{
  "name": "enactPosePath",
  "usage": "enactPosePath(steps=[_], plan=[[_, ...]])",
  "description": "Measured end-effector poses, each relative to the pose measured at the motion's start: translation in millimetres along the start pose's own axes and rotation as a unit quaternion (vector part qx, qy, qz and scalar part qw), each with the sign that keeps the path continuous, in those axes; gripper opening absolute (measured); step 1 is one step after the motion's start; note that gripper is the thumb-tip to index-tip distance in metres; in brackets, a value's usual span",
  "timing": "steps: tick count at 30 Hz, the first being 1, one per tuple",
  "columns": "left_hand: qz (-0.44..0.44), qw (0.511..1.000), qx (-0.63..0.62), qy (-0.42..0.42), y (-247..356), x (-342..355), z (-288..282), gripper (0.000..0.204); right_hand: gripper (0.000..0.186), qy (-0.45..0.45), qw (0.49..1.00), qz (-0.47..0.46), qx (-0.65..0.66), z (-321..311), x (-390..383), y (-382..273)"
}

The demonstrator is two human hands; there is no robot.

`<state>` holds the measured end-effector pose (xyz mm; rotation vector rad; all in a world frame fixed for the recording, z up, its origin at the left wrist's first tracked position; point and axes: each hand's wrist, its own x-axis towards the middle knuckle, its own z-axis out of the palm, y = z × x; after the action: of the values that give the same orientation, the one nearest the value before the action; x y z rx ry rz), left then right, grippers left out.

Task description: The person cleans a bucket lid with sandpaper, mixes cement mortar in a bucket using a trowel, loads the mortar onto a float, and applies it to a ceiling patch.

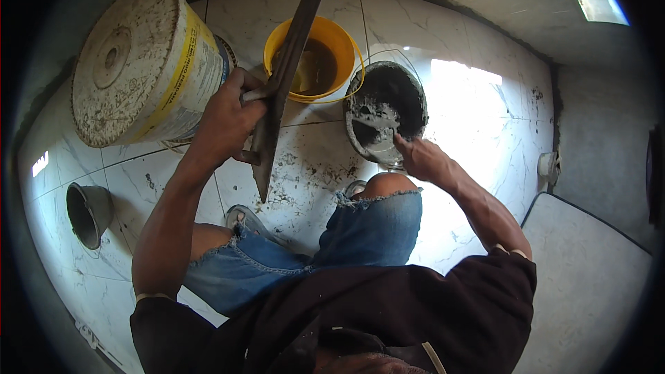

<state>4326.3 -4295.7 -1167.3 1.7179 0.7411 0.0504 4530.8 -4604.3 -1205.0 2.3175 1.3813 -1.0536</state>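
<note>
My left hand (232, 114) grips the handle of a long, mortar-stained metal float (291, 62), held upright-angled across the front of a yellow bucket (341, 69) of murky water. My right hand (424, 161) reaches to the near rim of a dark bucket (415, 100) containing wet grey mortar (377, 114), its fingers curled, the index finger toward the mortar; what it holds is hard to make out. A pale, smeared shape, possibly a tool blade, lies in that mortar.
A large dirty white tub (125, 62) with a yellow band rests at upper left. A small grey bucket (97, 211) lies at left. My bent knees (367, 228) are below the buckets on marble-look tiles (312, 152). A pale board (582, 263) and grey walls border the right.
</note>
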Motion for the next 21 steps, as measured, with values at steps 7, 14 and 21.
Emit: enactPosePath(steps=[7, 14, 21], plan=[[-0.042, 0.999, -0.024, -0.015, 15, 9, 12, 0.026, 0.032, -0.045, 0.999, -0.023, -0.006, -43, -69, 48], [-0.028, 0.999, -0.023, -0.012, 17, 8, 17, 0.029, 0.026, -0.157, 0.985, 0.066, 0.007, -34, -21, 40], [-0.015, 0.999, -0.035, -0.001, 1, 3, 14, 0.026, 0.035, -0.056, 0.993, -0.008, -0.103, -35, 16, 55]])
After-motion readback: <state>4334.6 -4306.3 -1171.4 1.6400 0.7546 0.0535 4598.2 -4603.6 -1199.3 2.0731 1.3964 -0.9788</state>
